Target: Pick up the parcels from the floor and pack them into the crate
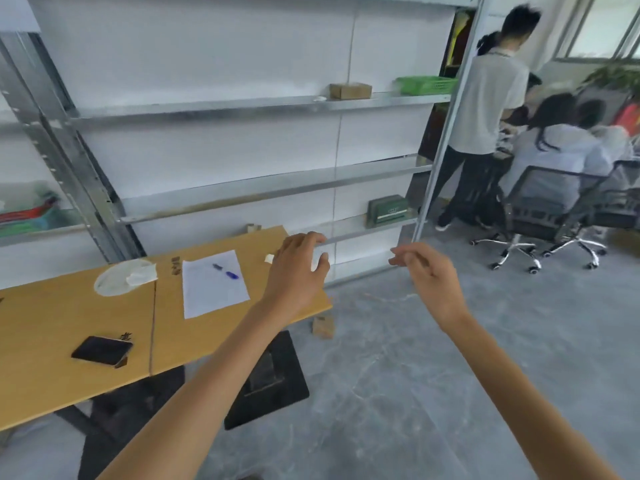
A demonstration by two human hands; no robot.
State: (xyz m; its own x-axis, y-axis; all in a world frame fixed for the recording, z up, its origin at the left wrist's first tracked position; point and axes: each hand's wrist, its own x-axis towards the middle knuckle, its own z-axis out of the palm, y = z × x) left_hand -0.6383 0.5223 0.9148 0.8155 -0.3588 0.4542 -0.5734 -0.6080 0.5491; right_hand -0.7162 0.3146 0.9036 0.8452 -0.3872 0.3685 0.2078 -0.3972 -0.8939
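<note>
A small brown cardboard parcel lies on the grey floor just past the right end of the wooden table. My left hand is raised above the table's right corner, fingers loosely curled, holding nothing. My right hand hovers in the air to its right, fingers relaxed and empty. Both hands are well above the parcel. No crate is clearly in view; a green basket sits on an upper shelf.
A metal shelf rack stands behind the table with a cardboard box and a green box on it. Paper with a blue pen, a dark phone-like slab lie on the table. People on office chairs sit at right.
</note>
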